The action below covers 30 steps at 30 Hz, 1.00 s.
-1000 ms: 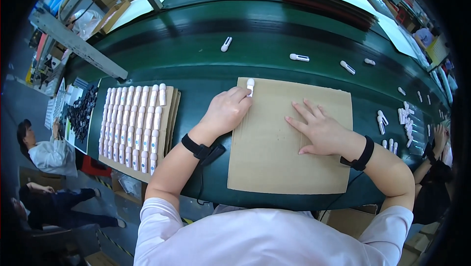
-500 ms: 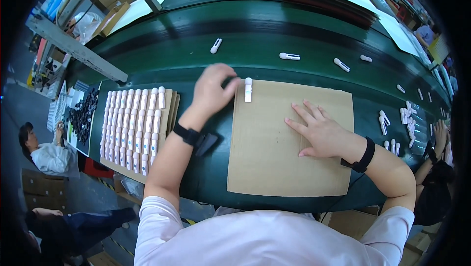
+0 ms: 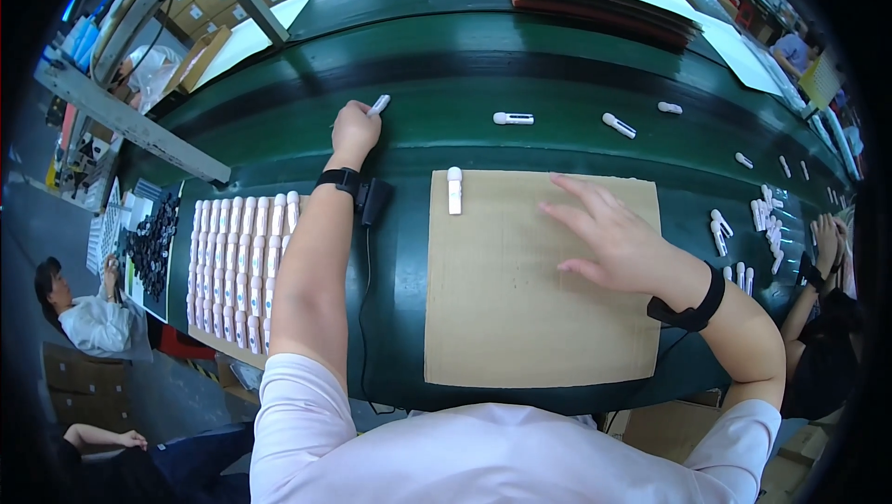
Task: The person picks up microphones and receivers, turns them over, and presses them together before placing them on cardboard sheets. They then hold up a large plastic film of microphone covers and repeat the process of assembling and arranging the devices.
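On the green belt at the far left of centre, my left hand [image 3: 356, 132] is closed round a small white wand-shaped device [image 3: 379, 104], whose end sticks out beyond the fingers. My right hand [image 3: 609, 239] holds nothing. Its fingers are spread over the right half of a brown cardboard sheet [image 3: 520, 337]; whether they touch it I cannot tell. Near that sheet's upper left corner lies a single white device with a rounded head [image 3: 454, 191]. Left of my left forearm, rows of the same devices [image 3: 228, 262] fill another cardboard sheet, partly hidden by the arm.
More devices lie along the belt, among them one [image 3: 514, 118] past the sheet. A loose pile [image 3: 769, 225] sits at the right by a co-worker's hands [image 3: 825, 242]. Black parts [image 3: 153, 244] are heaped far left. A metal frame [image 3: 139, 128] stands at the upper left.
My left hand has reached forward and left from the cardboard to the belt and closed on a device there. My right hand's fingers have lifted a little. Devices on the belt have shifted left.
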Tool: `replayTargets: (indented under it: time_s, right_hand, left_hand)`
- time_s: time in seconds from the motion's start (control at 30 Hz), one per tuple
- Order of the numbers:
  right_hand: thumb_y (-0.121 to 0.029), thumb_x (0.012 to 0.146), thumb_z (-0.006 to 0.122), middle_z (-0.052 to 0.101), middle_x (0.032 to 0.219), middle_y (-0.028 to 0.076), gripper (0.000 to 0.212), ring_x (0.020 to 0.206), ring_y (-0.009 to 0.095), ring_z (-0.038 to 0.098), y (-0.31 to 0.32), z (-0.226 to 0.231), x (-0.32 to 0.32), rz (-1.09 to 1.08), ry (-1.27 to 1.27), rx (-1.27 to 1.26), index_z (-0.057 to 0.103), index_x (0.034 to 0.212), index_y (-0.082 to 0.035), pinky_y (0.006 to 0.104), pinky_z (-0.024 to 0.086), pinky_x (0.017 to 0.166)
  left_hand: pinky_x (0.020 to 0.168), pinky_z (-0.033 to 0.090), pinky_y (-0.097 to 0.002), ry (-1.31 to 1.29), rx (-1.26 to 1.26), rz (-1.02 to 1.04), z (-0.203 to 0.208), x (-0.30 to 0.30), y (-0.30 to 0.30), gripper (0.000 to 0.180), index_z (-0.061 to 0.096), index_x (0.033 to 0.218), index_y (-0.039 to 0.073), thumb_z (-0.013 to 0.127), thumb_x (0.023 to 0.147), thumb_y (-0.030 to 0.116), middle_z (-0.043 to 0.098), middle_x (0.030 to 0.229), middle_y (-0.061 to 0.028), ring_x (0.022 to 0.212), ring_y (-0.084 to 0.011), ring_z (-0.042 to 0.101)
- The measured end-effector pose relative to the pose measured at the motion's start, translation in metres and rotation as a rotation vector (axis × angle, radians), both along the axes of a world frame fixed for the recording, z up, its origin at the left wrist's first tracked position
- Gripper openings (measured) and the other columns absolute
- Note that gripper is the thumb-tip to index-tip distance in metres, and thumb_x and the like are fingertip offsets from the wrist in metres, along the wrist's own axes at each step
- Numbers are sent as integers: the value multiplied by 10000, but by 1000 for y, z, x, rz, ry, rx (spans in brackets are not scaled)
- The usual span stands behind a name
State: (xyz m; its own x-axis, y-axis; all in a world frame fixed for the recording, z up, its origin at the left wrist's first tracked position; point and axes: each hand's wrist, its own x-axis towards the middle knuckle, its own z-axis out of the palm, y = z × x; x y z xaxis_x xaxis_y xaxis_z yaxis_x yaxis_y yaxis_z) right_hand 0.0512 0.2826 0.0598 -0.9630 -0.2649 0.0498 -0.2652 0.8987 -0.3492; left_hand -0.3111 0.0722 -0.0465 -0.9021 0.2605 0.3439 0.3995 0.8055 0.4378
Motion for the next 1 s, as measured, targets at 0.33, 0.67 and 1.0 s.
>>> replayTargets:
  time_s: [0.33, 0.67, 1.0]
  right_hand:
    - [-56, 799, 672, 448, 1313, 171, 518, 1160, 288, 502, -6, -1, -57, -311, 445, -308, 475, 1276, -93, 335, 445, 931]
    - [-87, 885, 601, 617, 864, 53, 161, 691, 97, 535, 6, -6, -35, -438, 92, -519, 616, 1025, -10, 227, 449, 634]
    - [-60, 850, 642, 604, 887, 36, 170, 765, 93, 543, 4, 0, -9, -411, 75, -630, 625, 1018, -37, 218, 449, 656]
  left_hand:
    - [655, 481, -232, -534, 351, -918, 94, 130, 49, 182, 659, 930, -10, 654, 849, 152, 646, 787, -43, 703, -88, 574]
    - [689, 490, -294, -360, 70, -797, 60, 58, 84, 207, 675, 910, -1, 682, 804, 177, 667, 798, -105, 729, -184, 622]
    - [721, 499, -272, -308, -218, -762, 44, 33, 81, 241, 642, 984, -22, 657, 844, 174, 663, 880, -104, 782, -141, 623]
